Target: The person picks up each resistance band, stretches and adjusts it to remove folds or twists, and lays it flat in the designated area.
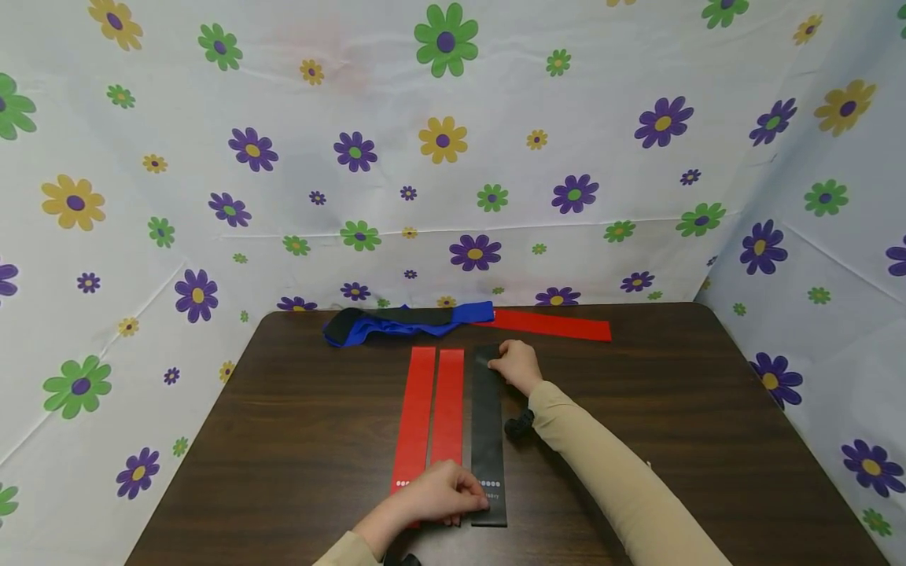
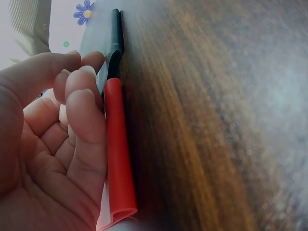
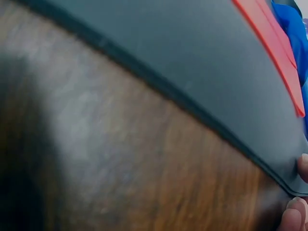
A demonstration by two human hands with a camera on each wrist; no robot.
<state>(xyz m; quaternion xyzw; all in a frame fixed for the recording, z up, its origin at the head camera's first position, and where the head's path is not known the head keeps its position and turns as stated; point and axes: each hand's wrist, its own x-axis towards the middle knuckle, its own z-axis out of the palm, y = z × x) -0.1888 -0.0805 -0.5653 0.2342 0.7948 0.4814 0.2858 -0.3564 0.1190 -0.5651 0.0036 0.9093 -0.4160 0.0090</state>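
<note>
A black resistance band lies flat and lengthwise on the table, with a row of white dots and lettering near its close end. At that close end, my left hand pinches the band's left edge, and the wrist view shows the band bulging beside the fingertips. My right hand holds the far right corner, fingertips at the edge. Two red resistance bands lie side by side just left of the black one. Their close ends are partly hidden under my left hand.
Toward the back of the table lies a crumpled heap of blue and black bands. Another red band stretches out to its right. Behind the table hangs a flower-printed cloth.
</note>
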